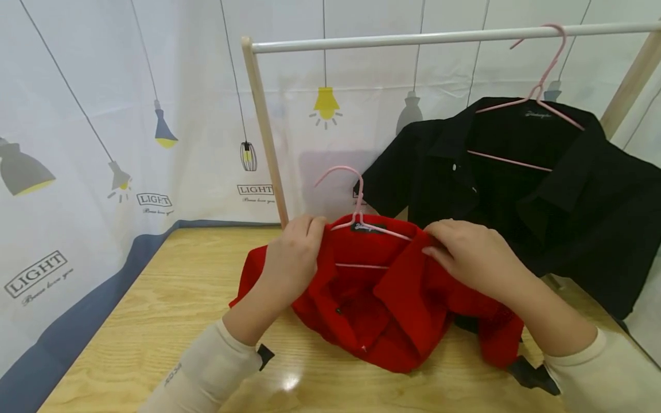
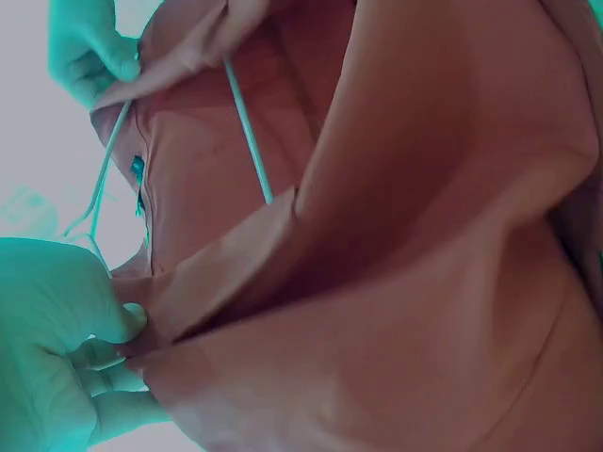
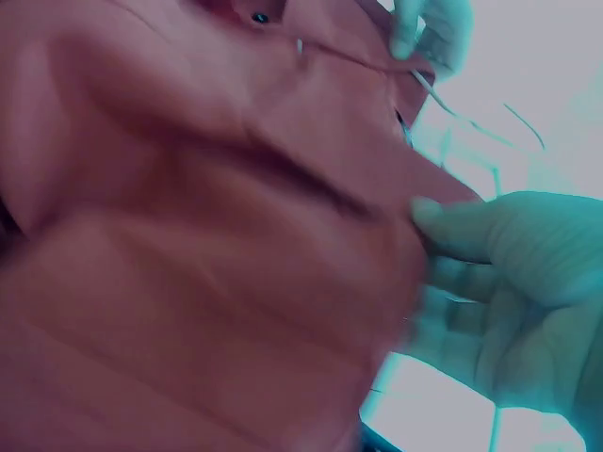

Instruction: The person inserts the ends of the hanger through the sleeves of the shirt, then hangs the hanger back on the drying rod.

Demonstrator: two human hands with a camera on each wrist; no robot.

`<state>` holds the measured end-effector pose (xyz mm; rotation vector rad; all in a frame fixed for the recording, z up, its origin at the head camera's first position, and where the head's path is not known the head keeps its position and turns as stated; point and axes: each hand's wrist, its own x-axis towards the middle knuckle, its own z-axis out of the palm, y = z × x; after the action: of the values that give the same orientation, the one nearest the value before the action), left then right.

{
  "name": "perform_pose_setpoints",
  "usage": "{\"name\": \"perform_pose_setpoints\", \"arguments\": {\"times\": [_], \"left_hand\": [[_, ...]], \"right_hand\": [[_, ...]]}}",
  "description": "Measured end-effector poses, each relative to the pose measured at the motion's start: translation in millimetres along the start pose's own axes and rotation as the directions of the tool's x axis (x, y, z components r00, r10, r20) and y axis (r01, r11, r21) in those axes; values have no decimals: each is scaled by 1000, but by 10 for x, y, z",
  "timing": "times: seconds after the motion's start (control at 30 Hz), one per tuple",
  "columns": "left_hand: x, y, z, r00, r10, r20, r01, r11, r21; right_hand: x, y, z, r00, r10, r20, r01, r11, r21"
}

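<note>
A red shirt (image 1: 408,298) with a collar hangs on a pink hanger (image 1: 360,195), held up just over the wooden table. My left hand (image 1: 294,252) pinches the shirt at its left shoulder by the collar, thumb in front in the left wrist view. At the other shoulder my right hand (image 1: 470,258) pinches the cloth between thumb and fingers; the right wrist view shows that thumb (image 3: 448,221) on the fabric. The hanger's hook points up and is free of the rail. Its lower bar shows inside the open collar.
Behind stands a rack with a white rail (image 1: 392,39) and wooden posts (image 1: 265,132). A black shirt (image 1: 506,189) on another pink hanger (image 1: 549,63) hangs from the rail at the right. The wooden table (image 1: 196,275) meets a lamp-printed curtain (image 1: 196,115).
</note>
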<state>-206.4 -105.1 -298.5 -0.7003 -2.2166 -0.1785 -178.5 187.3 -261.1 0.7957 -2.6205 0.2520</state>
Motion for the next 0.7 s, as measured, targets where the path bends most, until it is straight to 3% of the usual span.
{"name": "perform_pose_setpoints", "arguments": {"times": [0.13,0.23,0.4,0.5,0.7], "left_hand": [[6,-11,-7,1000,-29,-1,29,999,21],[35,1,-15,999,-24,-35,24,1000,6],[97,29,-27,997,-28,-75,26,999,-24],[127,48,-26,996,-28,-84,25,999,-31],[181,104,-20,998,-7,-70,4,999,-36]], "right_hand": [[-33,38,-22,997,12,75,-12,1000,-4],[-53,33,-23,996,8,86,-7,1000,-14],[-75,2,-55,1000,1,-22,-3,999,-54],[-80,-35,-75,996,4,-92,-16,992,-125],[-78,-105,-72,996,36,-85,-54,976,-212]]}}
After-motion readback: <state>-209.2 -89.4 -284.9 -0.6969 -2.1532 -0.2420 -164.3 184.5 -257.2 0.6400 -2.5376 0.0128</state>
